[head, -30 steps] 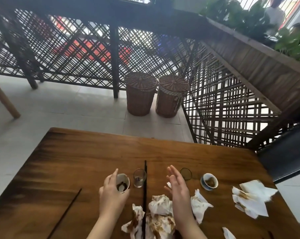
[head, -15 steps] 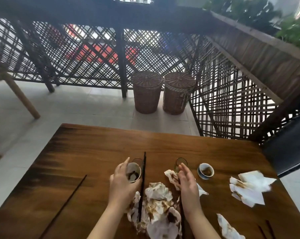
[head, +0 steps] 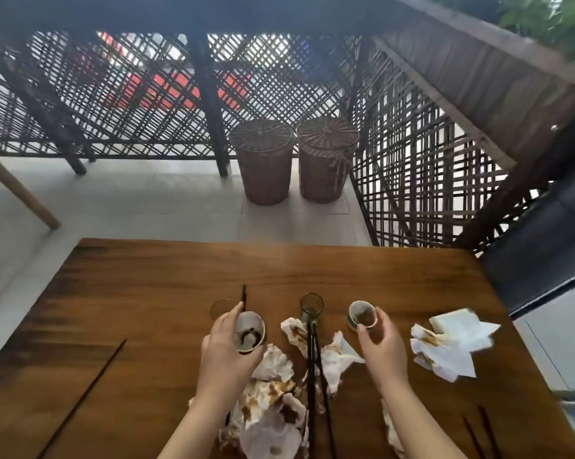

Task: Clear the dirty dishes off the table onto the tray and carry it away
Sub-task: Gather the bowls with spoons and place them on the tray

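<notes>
Right hand (head: 380, 346) jumps from soiled napkins (head: 337, 356) to blue-rimmed teacup (head: 362, 313), grip curling round it; left hand (head: 224, 352) grip stays clamped on stained cup (head: 249, 332), so both cups look tray-ready, tray unseen.

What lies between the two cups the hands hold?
In the head view, between left cup and right cup: a small clear glass, a stained napkin, and a pair of dark chopsticks.

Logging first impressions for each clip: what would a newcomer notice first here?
Both hands, at the near middle of the table: the left hand holds a stained cup, the right hand grips a small blue cup. Between them lies a heap of brown-smeared napkins crossed by dark chopsticks; two wicker baskets stand on the floor beyond.
</notes>
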A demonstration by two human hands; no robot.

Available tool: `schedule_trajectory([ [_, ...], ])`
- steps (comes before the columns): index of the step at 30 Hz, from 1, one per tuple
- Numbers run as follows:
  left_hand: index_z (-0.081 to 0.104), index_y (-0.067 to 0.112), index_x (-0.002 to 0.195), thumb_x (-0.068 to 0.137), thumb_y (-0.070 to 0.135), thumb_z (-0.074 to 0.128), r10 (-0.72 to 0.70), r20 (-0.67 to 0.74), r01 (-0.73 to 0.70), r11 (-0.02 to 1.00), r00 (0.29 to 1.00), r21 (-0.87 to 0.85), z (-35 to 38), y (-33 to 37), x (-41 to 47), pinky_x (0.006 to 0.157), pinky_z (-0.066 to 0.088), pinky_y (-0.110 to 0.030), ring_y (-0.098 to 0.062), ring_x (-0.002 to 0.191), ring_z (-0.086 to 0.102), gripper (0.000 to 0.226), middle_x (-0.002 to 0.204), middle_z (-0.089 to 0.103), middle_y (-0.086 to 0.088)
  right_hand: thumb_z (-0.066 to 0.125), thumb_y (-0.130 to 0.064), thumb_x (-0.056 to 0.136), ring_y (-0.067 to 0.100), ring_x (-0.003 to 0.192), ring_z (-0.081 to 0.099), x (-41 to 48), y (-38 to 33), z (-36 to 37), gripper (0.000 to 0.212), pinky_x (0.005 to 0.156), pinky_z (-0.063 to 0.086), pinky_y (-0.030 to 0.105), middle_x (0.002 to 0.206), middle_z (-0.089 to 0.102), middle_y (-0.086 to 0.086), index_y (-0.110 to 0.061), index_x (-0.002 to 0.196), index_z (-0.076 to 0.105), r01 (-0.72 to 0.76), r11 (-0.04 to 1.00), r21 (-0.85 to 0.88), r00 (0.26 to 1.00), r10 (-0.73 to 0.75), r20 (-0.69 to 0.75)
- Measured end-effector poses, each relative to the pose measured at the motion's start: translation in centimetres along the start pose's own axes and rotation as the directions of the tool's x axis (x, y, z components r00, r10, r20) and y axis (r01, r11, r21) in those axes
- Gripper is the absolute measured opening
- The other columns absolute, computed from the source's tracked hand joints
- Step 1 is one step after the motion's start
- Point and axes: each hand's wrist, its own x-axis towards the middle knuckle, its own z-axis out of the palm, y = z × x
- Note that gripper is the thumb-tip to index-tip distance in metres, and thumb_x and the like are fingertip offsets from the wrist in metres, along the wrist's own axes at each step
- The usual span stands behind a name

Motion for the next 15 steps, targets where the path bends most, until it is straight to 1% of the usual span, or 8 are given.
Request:
schedule_trajectory([
  [2, 0.033, 0.036, 0.145, 0.079, 0.034, 0.077, 0.000, 0.012, 0.000, 1.000, 1.000, 0.011, 0.9, 0.4, 0.3, 0.108, 0.036, -0.040, -0.022, 0.134, 0.033, 0.079, 0.147, 0.039, 0.009, 0.063, -0.026, 0.092, 0.024, 0.133, 0.043, 1.3, 0.7, -0.4, 0.054, 0.105, 0.040, 0.039, 0.142, 0.050, 0.005, -0.015, 0.141, 0.045, -0.002, 0.998, -0.069, 1.000, 0.001, -0.011],
  [5, 0.034, 0.036, 0.145, 0.079, 0.033, 0.077, 0.010, 0.024, -0.011, 1.000, 1.000, 0.006, 2.1, 1.0, 0.8, 0.108, 0.036, -0.040, -0.020, 0.133, 0.034, 0.078, 0.145, 0.041, 0.011, 0.065, -0.029, 0.090, 0.026, 0.136, 0.039, 3.3, 1.8, -0.2, 0.061, 0.107, 0.037, 0.042, 0.147, 0.045, 0.007, -0.015, 0.143, 0.041, -0.003, 0.988, -0.152, 1.000, 0.005, 0.015],
  [8, 0.033, 0.035, 0.146, 0.079, 0.036, 0.075, 0.033, 0.040, -0.035, 0.998, 0.999, 0.055, 3.1, 1.2, 1.4, 0.108, 0.034, -0.038, -0.018, 0.133, 0.036, 0.078, 0.143, 0.041, 0.014, 0.069, -0.033, 0.087, 0.025, 0.137, 0.037, 4.9, 3.0, 0.4, 0.068, 0.108, 0.038, 0.042, 0.148, 0.042, 0.005, -0.017, 0.145, 0.039, -0.014, 0.984, -0.175, 0.997, 0.027, 0.067],
  [10, 0.033, 0.035, 0.145, 0.080, 0.037, 0.075, 0.023, 0.048, -0.027, 0.997, 0.999, 0.078, 3.5, 1.3, 1.8, 0.109, 0.035, -0.039, -0.018, 0.132, 0.036, 0.078, 0.141, 0.041, 0.016, 0.070, -0.033, 0.085, 0.023, 0.137, 0.036, 5.6, 3.4, 0.8, 0.071, 0.108, 0.038, 0.041, 0.149, 0.041, 0.004, -0.018, 0.146, 0.037, -0.020, 0.983, -0.183, 0.995, 0.038, 0.097],
  [13, 0.035, 0.035, 0.144, 0.078, 0.036, 0.076, 0.015, 0.049, -0.019, 0.996, 0.999, 0.091, 4.3, 1.1, 2.4, 0.110, 0.035, -0.043, -0.016, 0.130, 0.039, 0.077, 0.135, 0.042, 0.019, 0.073, -0.031, 0.084, 0.023, 0.137, 0.035, 6.7, 4.0, 1.5, 0.073, 0.107, 0.038, 0.040, 0.150, 0.038, 0.003, -0.019, 0.146, 0.036, -0.009, 0.977, -0.214, 0.994, 0.032, 0.105],
  [15, 0.036, 0.034, 0.144, 0.078, 0.036, 0.077, 0.011, 0.045, -0.016, 0.995, 0.999, 0.095, 4.6, 1.0, 2.7, 0.109, 0.037, -0.041, -0.015, 0.129, 0.039, 0.077, 0.135, 0.043, 0.019, 0.074, -0.031, 0.083, 0.024, 0.138, 0.033, 7.2, 4.2, 1.7, 0.076, 0.107, 0.037, 0.040, 0.151, 0.035, 0.003, -0.020, 0.147, 0.034, -0.013, 0.972, -0.236, 0.994, 0.038, 0.104],
])
